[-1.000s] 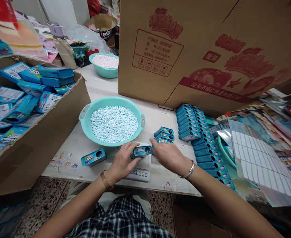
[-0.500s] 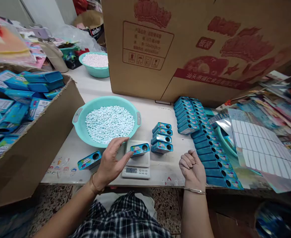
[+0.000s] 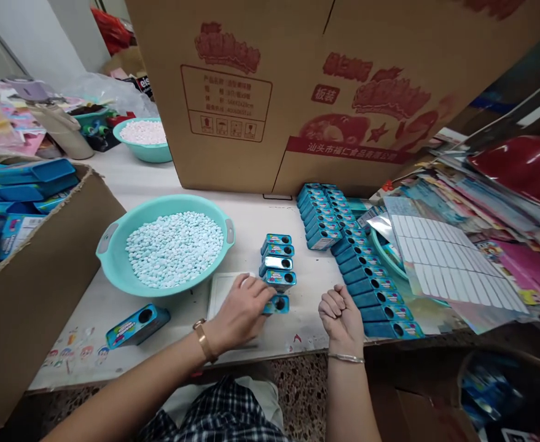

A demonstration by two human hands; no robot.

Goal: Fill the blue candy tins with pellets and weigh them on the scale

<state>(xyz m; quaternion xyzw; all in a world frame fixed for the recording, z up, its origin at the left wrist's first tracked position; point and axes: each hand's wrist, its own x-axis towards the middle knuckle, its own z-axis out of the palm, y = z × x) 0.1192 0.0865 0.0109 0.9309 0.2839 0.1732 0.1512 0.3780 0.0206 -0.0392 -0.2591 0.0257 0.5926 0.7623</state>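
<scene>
My left hand reaches across the kitchen scale, its fingers closed on a small blue candy box with a round hole in its top. That box stands at the near end of a short row of like boxes. My right hand is curled into a fist over the table, and what it may hold is hidden. A lone blue box lies to the left of the scale. Behind the scale sits a turquoise basin of pale blue candies.
Long rows of blue boxes stand to the right. A large carton blocks the back. On the left, an open carton is full of blue boxes. A sheet of white labels rests over another basin at right.
My left hand has moved right, taking the blue box from the scale to the near end of the short row. My right hand stays in a fist. The head view has shifted right.
</scene>
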